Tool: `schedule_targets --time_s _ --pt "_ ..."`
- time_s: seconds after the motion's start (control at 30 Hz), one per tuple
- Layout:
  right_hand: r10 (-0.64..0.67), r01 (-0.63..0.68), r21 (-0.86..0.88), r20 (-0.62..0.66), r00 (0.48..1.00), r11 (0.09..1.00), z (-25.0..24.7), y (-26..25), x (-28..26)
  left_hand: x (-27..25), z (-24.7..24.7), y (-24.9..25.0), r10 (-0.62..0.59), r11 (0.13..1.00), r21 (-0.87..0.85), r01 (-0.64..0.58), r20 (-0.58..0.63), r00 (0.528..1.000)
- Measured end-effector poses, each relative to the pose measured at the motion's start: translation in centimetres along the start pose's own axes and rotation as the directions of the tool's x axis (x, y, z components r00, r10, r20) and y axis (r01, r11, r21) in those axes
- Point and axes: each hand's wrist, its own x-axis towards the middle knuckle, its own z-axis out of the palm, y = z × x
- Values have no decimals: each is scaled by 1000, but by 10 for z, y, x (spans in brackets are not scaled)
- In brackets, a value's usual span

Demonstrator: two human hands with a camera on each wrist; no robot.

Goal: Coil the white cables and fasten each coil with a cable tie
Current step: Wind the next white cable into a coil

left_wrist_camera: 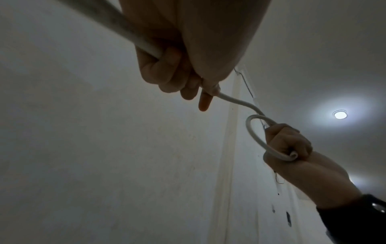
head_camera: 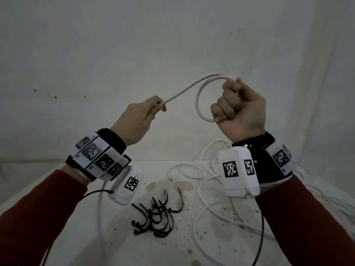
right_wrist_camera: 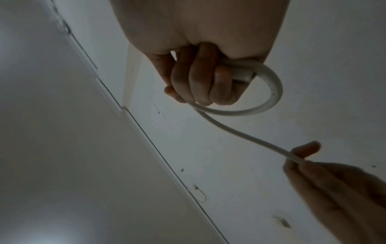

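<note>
The white cable (head_camera: 184,91) is up in the air above the bench, bent into one small loop that hangs out to the side of the right hand (head_camera: 242,110), whose fingers are curled into a fist round the loop's two crossing strands. From the top of that fist the cable runs straight across to the left hand (head_camera: 138,120), which pinches it between thumb and fingertips, the rest trailing down behind the wrist. More white cable lies in loose tangles (head_camera: 207,189) on the bench's right side, below the right wrist. A heap of black cable ties (head_camera: 155,217) sits near the bench's middle, untouched.
</note>
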Motion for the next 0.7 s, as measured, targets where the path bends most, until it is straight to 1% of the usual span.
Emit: schedule_targets --time_s 0.07,0.13,0.27,0.33,0.4,0.5,0.57,0.63,0.7 --pt "-48 46 149 14 999 988 -5 -9 1 -5 3 -10 -26 1000 15 26 6 1000" --pt "-72 71 239 -4 997 968 -8 -15 2 -12 7 -19 -35 998 48 35 -2 999" --pt "-131 153 212 -111 985 965 -8 -9 -1 -20 17 -30 -17 992 120 24 -63 998" --pt "-178 210 269 -140 974 940 -10 -5 0 -22 22 -36 -43 985 162 55 -76 996" --pt "-227 273 329 -171 959 904 -13 -6 2 -26 25 -40 -43 966 251 59 -69 997" --pt "-272 329 355 -200 941 875 -16 -6 7 -33 30 -29 52 896 442 -39 -18 998" --pt "-289 351 336 -219 932 874 -17 -4 11 -37 34 -18 121 843 521 -136 62 991" --pt "-306 362 250 -238 922 898 -18 0 17 -38 37 -9 173 807 547 -222 142 975" --pt "-315 354 141 -237 919 925 -19 7 24 -39 41 -3 206 779 565 -272 180 962"
